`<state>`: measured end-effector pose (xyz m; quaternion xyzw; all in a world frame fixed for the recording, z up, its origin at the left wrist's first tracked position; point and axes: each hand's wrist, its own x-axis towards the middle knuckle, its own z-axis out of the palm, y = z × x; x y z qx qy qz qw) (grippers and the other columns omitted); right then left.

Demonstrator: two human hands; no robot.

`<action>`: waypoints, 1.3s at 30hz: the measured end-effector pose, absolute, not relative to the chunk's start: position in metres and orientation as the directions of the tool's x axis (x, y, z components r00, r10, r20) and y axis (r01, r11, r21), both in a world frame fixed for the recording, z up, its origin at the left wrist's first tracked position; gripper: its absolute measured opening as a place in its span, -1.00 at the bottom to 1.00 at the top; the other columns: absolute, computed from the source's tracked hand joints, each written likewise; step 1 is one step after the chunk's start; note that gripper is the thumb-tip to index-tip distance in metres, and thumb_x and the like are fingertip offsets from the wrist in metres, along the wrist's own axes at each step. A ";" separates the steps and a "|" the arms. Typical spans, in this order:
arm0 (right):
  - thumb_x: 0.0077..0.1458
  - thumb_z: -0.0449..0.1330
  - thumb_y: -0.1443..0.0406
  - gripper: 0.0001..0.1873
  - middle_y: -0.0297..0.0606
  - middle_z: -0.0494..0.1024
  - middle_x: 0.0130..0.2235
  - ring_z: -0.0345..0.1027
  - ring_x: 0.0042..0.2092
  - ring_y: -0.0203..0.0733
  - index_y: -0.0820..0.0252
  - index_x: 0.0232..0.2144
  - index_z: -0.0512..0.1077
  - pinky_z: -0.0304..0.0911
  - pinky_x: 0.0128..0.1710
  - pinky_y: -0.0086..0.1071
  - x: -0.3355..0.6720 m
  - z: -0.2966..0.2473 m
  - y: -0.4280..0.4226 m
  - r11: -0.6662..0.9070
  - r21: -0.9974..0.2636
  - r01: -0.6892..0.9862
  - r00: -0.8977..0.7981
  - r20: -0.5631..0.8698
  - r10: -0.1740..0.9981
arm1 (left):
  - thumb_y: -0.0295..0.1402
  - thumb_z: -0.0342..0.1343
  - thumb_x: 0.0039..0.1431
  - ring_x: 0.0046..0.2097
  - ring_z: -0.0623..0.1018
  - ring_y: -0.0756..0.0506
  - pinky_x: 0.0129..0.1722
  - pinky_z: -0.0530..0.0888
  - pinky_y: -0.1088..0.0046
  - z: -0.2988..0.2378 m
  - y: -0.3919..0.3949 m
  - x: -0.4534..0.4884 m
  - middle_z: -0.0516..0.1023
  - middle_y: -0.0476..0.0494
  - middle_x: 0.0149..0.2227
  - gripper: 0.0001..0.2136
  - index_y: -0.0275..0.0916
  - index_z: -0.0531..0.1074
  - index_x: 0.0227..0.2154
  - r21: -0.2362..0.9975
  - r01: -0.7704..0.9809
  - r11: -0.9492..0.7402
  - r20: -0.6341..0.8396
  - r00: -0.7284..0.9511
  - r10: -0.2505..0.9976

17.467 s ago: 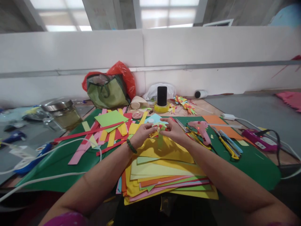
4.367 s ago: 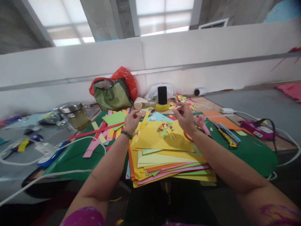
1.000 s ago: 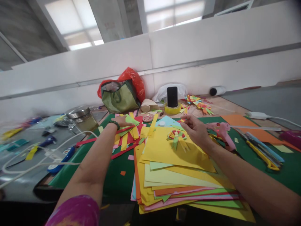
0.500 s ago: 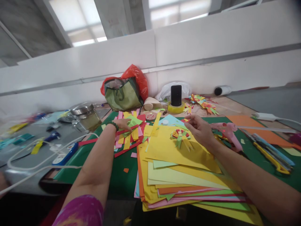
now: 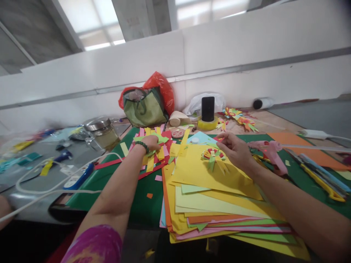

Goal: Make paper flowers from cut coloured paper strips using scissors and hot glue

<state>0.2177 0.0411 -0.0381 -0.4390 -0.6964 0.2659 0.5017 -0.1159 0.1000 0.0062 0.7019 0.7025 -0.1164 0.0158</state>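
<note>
Bright light glares through 2 windows point(image 5: 79, 14); far left blurs.

The paper rosette point(image 5: 213, 155) lies on stacked sheets point(image 5: 190, 169).

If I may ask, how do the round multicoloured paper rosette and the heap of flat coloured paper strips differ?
The rosette is small and compact; the heap of strips spreads wider and looser. The rosette sits on a yellow paper sheet; the heap lies on a green mat. Both include red, yellow and green.
</note>
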 end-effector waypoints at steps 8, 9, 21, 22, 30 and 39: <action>0.05 0.18 0.16 -0.79 -0.43 0.33 -0.58 0.19 -0.58 -0.31 0.13 -0.28 0.35 0.06 -0.61 -0.43 0.217 -0.038 0.040 0.490 -0.791 0.367 -0.143 0.472 0.870 | -0.28 0.01 0.07 -0.10 0.58 -0.25 -0.21 0.45 0.40 0.035 0.088 -0.133 0.63 -0.28 -0.17 -0.69 -0.23 0.59 -0.21 -0.112 0.979 0.169 0.109 -0.156 0.982; 0.05 0.18 0.16 -0.79 -0.43 0.33 -0.58 0.20 -0.58 -0.30 0.13 -0.29 0.35 0.07 -0.60 -0.43 0.216 -0.038 0.040 0.493 -0.785 0.374 -0.147 0.475 0.868 | -0.28 -0.01 0.09 -0.09 0.57 -0.27 -0.21 0.45 0.37 0.040 0.085 -0.136 0.62 -0.29 -0.15 -0.67 -0.23 0.57 -0.17 -0.100 0.974 0.203 0.154 -0.187 0.970; 0.06 0.17 0.16 -0.79 -0.42 0.34 -0.58 0.20 -0.57 -0.29 0.14 -0.29 0.36 0.09 -0.57 -0.40 0.215 -0.039 0.040 0.511 -0.745 0.429 -0.172 0.488 0.856 | -0.15 0.05 0.12 0.06 0.49 -0.36 -0.06 0.42 0.19 0.037 0.084 -0.147 0.50 -0.42 0.07 -0.50 -0.26 0.36 0.09 -0.068 0.948 0.312 0.095 -0.305 0.948; 0.05 0.17 0.15 -0.78 -0.43 0.34 -0.58 0.20 -0.57 -0.29 0.14 -0.29 0.36 0.09 -0.57 -0.41 0.215 -0.040 0.040 0.511 -0.745 0.429 -0.171 0.488 0.856 | -0.15 0.11 0.07 0.09 0.47 -0.34 -0.02 0.41 0.24 0.036 0.085 -0.144 0.48 -0.38 0.10 -0.47 -0.25 0.36 0.10 -0.089 0.962 0.258 0.028 -0.256 0.966; 0.05 0.15 0.14 -0.76 -0.43 0.33 -0.57 0.20 -0.58 -0.30 0.15 -0.28 0.36 0.10 -0.57 -0.40 0.216 -0.040 0.042 0.505 -0.754 0.419 -0.177 0.477 0.861 | -0.08 0.08 0.09 0.08 0.48 -0.21 0.06 0.35 0.43 0.034 0.084 -0.101 0.51 -0.21 0.08 -0.48 -0.24 0.44 0.07 -0.017 0.977 -0.212 -0.014 0.212 0.977; 0.05 0.15 0.15 -0.77 -0.43 0.34 -0.58 0.21 -0.58 -0.29 0.15 -0.28 0.36 0.11 -0.57 -0.40 0.217 -0.038 0.041 0.513 -0.749 0.419 -0.184 0.483 0.856 | -0.16 0.11 0.00 0.09 0.48 -0.29 -0.02 0.42 0.33 0.007 0.097 -0.119 0.47 -0.38 0.10 -0.40 -0.32 0.34 0.13 -0.198 0.980 0.019 -0.187 -0.057 0.981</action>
